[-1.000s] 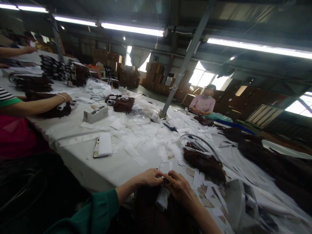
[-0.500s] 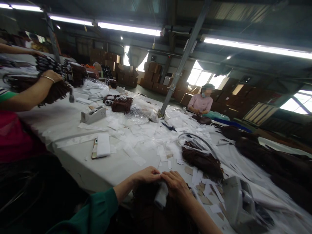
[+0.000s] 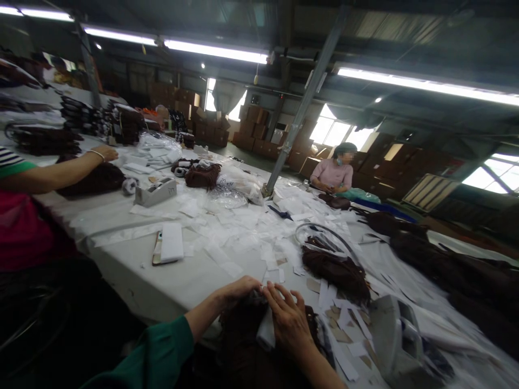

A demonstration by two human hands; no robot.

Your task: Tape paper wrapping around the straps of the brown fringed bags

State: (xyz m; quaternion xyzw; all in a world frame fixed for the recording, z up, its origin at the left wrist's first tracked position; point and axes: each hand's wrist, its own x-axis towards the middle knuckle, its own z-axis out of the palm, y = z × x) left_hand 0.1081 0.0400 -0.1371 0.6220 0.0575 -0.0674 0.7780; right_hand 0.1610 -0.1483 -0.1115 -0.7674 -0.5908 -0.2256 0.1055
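Observation:
A bundle of dark brown fabric (image 3: 243, 346) lies at the near table edge, its lower part lost in shadow. A white rolled piece (image 3: 266, 330) rests on it, partly under my right hand. My left hand (image 3: 242, 287) is closed in a pinch at the bundle's far edge. My right hand (image 3: 288, 316) lies over the bundle with its fingers stretched out and slightly apart, the fingertips close to those of my left hand. Whether a small thing sits between the fingertips is too fine to make out.
A tape dispenser (image 3: 395, 335) stands at right, another tape dispenser (image 3: 154, 192) farther left. Paper scraps (image 3: 243, 237), a phone (image 3: 157, 254) under a white pad and a brown fringed bundle (image 3: 336, 270) lie on the table. Co-workers sit at left and across, beyond a metal post (image 3: 300, 113).
My right hand's fingers have lifted and spread, turning more upright over the white roll. My left hand has stayed nearly in place. The co-worker at left has lowered a brown bundle onto the table.

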